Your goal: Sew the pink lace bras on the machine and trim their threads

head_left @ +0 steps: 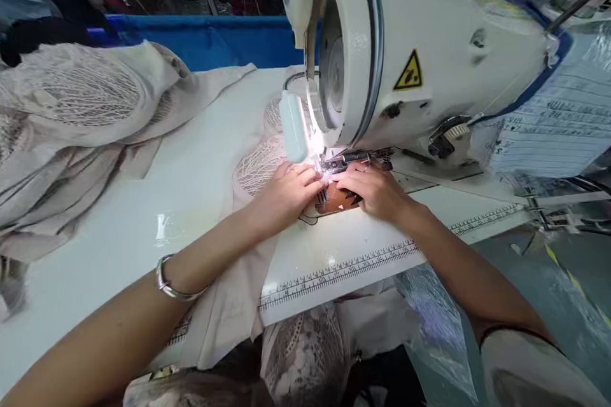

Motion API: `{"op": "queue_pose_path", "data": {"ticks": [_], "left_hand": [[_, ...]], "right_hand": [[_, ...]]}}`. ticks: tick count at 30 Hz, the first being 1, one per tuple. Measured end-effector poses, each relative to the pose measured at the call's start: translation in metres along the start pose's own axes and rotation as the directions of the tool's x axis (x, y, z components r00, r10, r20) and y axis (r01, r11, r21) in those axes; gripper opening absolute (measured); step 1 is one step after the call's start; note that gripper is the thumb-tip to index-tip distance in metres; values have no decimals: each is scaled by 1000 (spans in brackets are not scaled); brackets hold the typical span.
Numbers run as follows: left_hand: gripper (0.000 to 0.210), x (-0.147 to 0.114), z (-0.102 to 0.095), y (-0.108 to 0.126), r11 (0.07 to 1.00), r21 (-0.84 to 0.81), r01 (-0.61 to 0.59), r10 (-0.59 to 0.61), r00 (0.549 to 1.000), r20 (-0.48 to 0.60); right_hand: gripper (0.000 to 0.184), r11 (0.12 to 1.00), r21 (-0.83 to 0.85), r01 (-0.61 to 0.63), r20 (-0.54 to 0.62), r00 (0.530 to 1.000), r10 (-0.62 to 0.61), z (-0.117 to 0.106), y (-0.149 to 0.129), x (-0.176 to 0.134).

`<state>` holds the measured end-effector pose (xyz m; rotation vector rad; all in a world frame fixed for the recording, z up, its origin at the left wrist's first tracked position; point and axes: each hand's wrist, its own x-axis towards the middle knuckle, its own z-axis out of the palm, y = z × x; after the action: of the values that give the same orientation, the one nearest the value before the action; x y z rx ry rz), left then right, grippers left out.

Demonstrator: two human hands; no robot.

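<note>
Beige fabric heap (pixel 81 92), lamp (pixel 293 128) by left hand (pixel 285 197), sewing machine (pixel 443 44) beyond right hand (pixel 379 191), each grip unclear

sewing machine (pixel 443 44): yellow warning triangle (pixel 408 71) | table (pixel 200 165): ruler scale (pixel 344 272), digits tiny | paper sheet (pixel 554 133): handwriting, illegible

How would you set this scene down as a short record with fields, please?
Hands: left hand on the pale fabric, right hand across the stitching area from it; exact grip unclear
Equipment: white sewing machine with a yellow warning triangle
Lighting: small lamp, lit, beside the stitching area
Surface: white table with a ruler scale near its front edge
Left side: heaped pale pieces with net-like panels
Right side: lined paper with writing
Worn: silver bracelet, left arm
</note>
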<state>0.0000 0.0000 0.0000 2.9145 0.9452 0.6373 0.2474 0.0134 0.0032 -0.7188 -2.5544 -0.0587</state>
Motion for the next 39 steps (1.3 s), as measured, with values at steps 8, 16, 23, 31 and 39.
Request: {"op": "queue_pose_path", "data": {"ticks": [8, 16, 23, 31, 39], "left_hand": [[40, 3, -8, -18, 990, -112, 89, -79, 993, 91], [36, 8, -7, -18, 952, -54, 300, -291, 948, 130], [42, -25, -43, -34, 740, 252, 624, -657, 750, 72], [47, -144, -154, -79, 123, 361, 924, -896, 260, -360], [38, -177, -188, -72, 129, 564, 816, -959, 247, -138]], "right_hand": [[35, 1000, 20, -20, -33, 999, 21, -1, 0, -1], [33, 986, 166, -16, -4, 1000, 17, -7, -3, 4], [27, 923, 378, -67, 267, 963, -40, -42, -22, -10], [37, 841, 512, -175, 288, 957, 24, -62, -50, -49], [40, 892, 447, -70, 139, 990, 8, -47, -63, -43]]}}
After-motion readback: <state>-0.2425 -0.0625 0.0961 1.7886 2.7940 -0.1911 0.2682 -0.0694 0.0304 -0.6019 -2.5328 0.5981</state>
